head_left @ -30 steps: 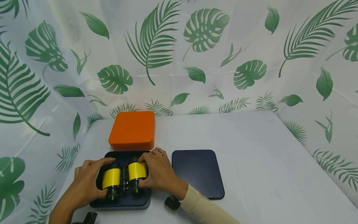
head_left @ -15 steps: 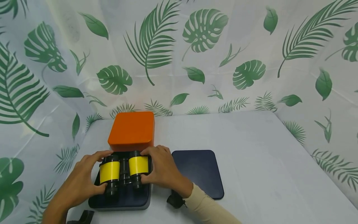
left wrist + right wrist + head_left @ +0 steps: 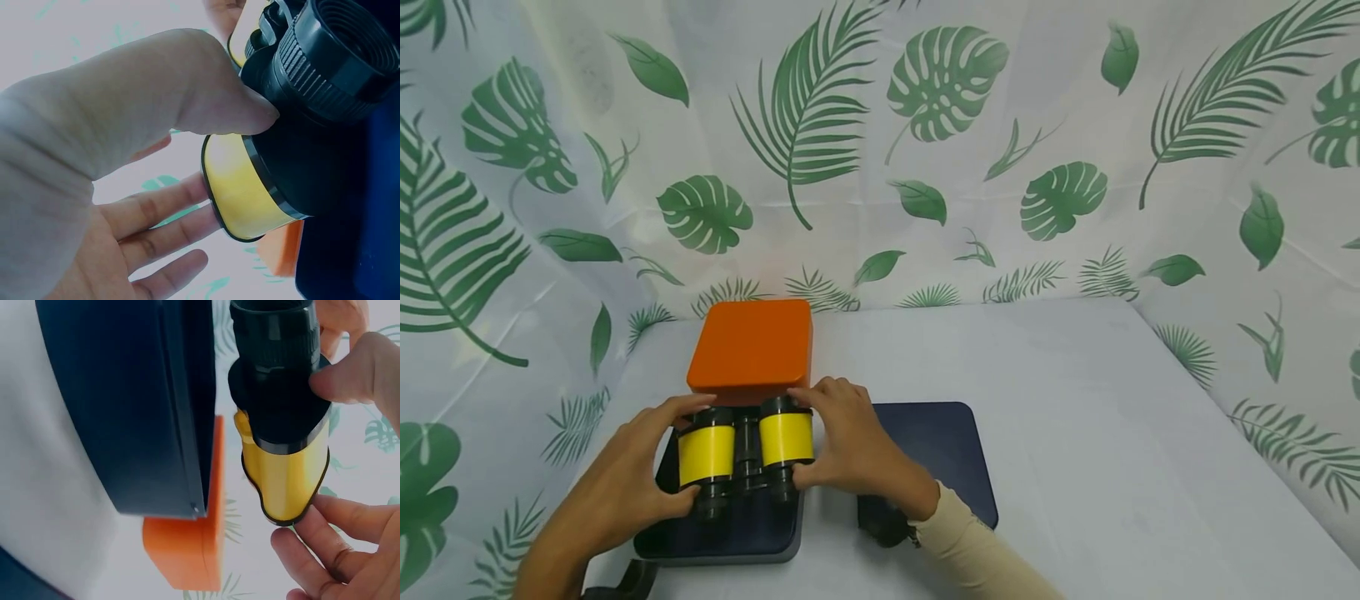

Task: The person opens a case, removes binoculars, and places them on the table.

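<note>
Black binoculars (image 3: 747,450) with yellow bands are held between both hands, over a dark blue box (image 3: 722,537). My left hand (image 3: 628,479) pinches the left barrel, thumb near the eyepiece end and fingers at the far end. On the other side my right hand (image 3: 861,442) grips the right barrel the same way. The left wrist view shows the thumb pressed on the black body beside the ribbed eyepiece (image 3: 337,56). In the right wrist view the binoculars stand apart from the dark blue box (image 3: 125,406), with fingertips at the yellow barrel's end.
An orange box (image 3: 752,346) lies just behind the dark blue box. To the right, partly under the right wrist, is a flat dark blue lid (image 3: 940,450). A leaf-printed curtain (image 3: 850,150) stands around the back and sides of the white table (image 3: 1075,433).
The binoculars have come up out of the dark blue box, first away from me, then slightly right. Both hands have moved with them, keeping their grip.
</note>
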`<state>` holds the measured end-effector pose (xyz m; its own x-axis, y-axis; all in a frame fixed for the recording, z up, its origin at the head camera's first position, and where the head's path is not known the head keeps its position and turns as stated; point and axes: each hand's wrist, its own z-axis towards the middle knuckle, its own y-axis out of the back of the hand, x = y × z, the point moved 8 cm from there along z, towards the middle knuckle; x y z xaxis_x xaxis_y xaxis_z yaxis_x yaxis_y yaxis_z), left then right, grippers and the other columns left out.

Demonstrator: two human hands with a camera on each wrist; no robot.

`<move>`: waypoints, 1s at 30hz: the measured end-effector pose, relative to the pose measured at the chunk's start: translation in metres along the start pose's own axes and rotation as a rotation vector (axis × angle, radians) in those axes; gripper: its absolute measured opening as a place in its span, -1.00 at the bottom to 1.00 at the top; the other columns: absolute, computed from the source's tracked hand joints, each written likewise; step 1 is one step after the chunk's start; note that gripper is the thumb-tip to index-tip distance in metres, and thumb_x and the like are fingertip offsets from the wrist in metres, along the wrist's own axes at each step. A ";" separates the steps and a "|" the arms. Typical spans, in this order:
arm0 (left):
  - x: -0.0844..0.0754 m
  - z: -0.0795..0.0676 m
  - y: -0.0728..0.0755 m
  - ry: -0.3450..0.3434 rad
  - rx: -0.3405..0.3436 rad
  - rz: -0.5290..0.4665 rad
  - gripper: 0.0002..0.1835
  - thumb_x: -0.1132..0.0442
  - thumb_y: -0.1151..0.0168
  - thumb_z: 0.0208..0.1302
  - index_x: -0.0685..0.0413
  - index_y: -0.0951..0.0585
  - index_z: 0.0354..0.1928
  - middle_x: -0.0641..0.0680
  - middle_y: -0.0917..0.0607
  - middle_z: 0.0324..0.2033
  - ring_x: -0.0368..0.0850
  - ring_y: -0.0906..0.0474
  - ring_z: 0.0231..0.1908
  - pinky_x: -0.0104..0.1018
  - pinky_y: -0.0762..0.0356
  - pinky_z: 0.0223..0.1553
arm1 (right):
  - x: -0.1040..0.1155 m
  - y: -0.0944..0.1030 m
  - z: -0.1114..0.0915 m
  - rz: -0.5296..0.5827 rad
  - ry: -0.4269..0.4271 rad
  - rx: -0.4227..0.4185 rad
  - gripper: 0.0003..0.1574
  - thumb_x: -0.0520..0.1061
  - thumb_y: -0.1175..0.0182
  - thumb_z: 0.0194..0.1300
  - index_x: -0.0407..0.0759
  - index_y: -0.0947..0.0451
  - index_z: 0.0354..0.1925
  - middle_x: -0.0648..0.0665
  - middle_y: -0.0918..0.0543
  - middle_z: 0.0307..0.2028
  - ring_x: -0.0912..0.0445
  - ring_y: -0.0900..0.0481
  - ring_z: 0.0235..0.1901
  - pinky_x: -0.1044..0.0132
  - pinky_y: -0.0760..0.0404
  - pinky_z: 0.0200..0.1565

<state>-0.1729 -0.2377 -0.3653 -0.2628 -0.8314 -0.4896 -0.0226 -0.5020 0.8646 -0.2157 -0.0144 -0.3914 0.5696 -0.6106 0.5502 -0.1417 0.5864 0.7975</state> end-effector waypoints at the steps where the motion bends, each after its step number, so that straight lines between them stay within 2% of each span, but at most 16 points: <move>1: -0.002 0.001 0.000 -0.006 -0.001 -0.003 0.17 0.27 -0.75 -0.18 -0.22 -0.34 0.55 0.12 -0.58 0.35 0.14 -0.53 0.15 0.47 -0.49 0.15 | -0.001 0.002 -0.001 0.003 0.000 -0.001 0.12 0.13 -0.58 -0.06 0.01 -0.47 0.47 0.02 -0.57 0.02 0.10 -0.43 0.08 0.00 -0.36 0.35; 7: -0.016 0.005 -0.004 -0.022 0.002 -0.013 0.15 0.26 -0.74 -0.16 -0.21 -0.34 0.54 0.12 -0.54 0.39 0.16 -0.54 0.18 0.45 -0.51 0.20 | -0.006 0.015 -0.009 0.009 -0.014 -0.018 0.11 0.15 -0.60 -0.09 0.03 -0.49 0.45 0.02 -0.57 0.00 0.09 -0.43 0.07 -0.01 -0.34 0.34; 13: -0.033 0.009 -0.007 -0.048 -0.018 -0.022 0.14 0.30 -0.74 -0.20 -0.19 -0.38 0.52 0.11 -0.57 0.34 0.15 -0.54 0.18 0.44 -0.51 0.25 | -0.012 0.030 -0.020 0.027 -0.030 -0.045 0.12 0.17 -0.63 -0.11 0.02 -0.50 0.43 0.01 -0.57 -0.04 0.05 -0.45 0.05 -0.06 -0.32 0.34; 18: -0.047 0.014 -0.011 -0.090 -0.008 -0.047 0.13 0.34 -0.73 -0.20 -0.22 -0.39 0.51 0.06 -0.55 0.37 0.13 -0.55 0.21 0.35 -0.55 0.27 | -0.019 0.041 -0.031 0.025 -0.048 -0.059 0.11 0.12 -0.62 -0.11 0.02 -0.50 0.43 0.01 -0.57 -0.02 0.04 -0.46 0.05 -0.11 -0.32 0.36; 22: -0.055 0.020 -0.017 -0.114 0.024 -0.060 0.12 0.32 -0.73 -0.18 -0.31 -0.38 0.49 0.01 -0.53 0.37 0.09 -0.54 0.22 0.26 -0.61 0.24 | -0.024 0.050 -0.038 0.017 -0.068 -0.065 0.10 0.07 -0.59 -0.12 0.03 -0.49 0.44 0.03 -0.57 -0.02 0.02 -0.48 0.06 -0.15 -0.32 0.38; 30: -0.071 0.032 -0.033 -0.170 0.105 -0.073 0.10 0.22 -0.74 -0.12 -0.49 -0.36 0.49 -0.02 -0.52 0.29 0.02 -0.45 0.22 0.25 -0.66 0.20 | -0.035 0.063 -0.057 0.020 -0.090 -0.083 0.10 0.05 -0.60 -0.13 0.07 -0.50 0.43 0.08 -0.56 -0.02 0.00 -0.50 0.06 -0.21 -0.31 0.39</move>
<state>-0.1848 -0.1543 -0.3552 -0.4154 -0.7371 -0.5330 -0.1457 -0.5245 0.8389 -0.1989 0.0741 -0.3749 0.4922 -0.6411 0.5888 -0.0830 0.6388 0.7649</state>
